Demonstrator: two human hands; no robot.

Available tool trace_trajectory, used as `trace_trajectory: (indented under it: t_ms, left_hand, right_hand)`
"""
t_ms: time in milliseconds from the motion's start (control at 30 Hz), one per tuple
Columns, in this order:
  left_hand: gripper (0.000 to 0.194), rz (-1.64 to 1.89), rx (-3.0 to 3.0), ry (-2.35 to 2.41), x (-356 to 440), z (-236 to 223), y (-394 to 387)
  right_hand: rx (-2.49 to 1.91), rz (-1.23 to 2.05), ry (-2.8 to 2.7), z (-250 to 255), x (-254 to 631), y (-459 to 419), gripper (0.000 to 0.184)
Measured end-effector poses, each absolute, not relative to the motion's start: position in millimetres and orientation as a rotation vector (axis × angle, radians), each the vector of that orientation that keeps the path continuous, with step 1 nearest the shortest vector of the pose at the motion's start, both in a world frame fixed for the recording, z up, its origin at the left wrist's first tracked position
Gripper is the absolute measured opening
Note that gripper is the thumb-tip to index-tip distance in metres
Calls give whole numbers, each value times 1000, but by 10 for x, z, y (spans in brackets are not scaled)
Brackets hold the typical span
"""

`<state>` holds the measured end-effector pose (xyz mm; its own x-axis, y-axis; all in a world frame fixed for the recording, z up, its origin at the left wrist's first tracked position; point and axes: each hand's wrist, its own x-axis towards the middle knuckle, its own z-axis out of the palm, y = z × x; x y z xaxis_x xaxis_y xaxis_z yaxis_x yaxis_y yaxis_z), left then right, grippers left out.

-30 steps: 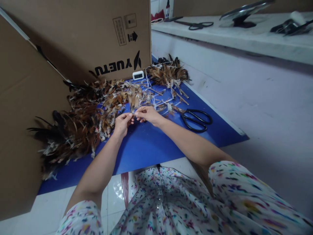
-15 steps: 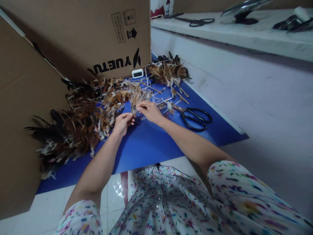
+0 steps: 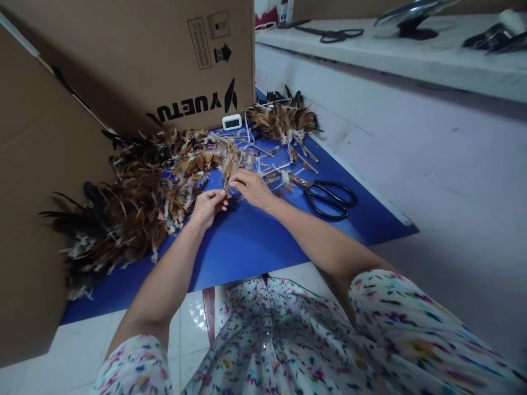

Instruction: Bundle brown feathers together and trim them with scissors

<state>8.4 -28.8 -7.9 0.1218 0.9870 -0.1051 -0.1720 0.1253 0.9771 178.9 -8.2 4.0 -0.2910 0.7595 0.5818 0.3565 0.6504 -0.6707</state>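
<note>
My left hand (image 3: 211,206) pinches the lower end of a small tuft of brown feathers (image 3: 229,167) above the blue board (image 3: 247,247). Close beside it, my right hand (image 3: 252,188) has thumb and fingertips closed on the same tuft, a little higher up. The tuft points away from me, and the fingers partly cover its base. Left of my hands lies a large spread of brown and black feathers (image 3: 140,208) with pale, fluffy ends. Black-handled scissors (image 3: 329,200) rest to the right, their blades partly under loose feathers.
A bundle of feathers (image 3: 284,118) with thin sticks stands at the back, beside a small white digital timer (image 3: 232,122). Cardboard walls (image 3: 123,66) enclose the back and left. Along the right runs a white ledge (image 3: 391,55) carrying another pair of scissors (image 3: 333,35).
Both hands stay on the feather tuft. My right hand has shifted very slightly toward the left, and the tuft stands a bit more upright.
</note>
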Motion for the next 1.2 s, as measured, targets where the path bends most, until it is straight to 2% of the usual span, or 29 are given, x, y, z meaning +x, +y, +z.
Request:
trace_trajectory:
  t_ms: [867,1200]
  left_hand:
    - [33,1110,1061,1033,64,-113,-266]
    - [39,1091,1082,1060,67,-108,-272]
  right_hand:
    - [-842,551,-1894,20,1798,-64,14]
    - [-810,395,-1991,-32,1798,-61,19]
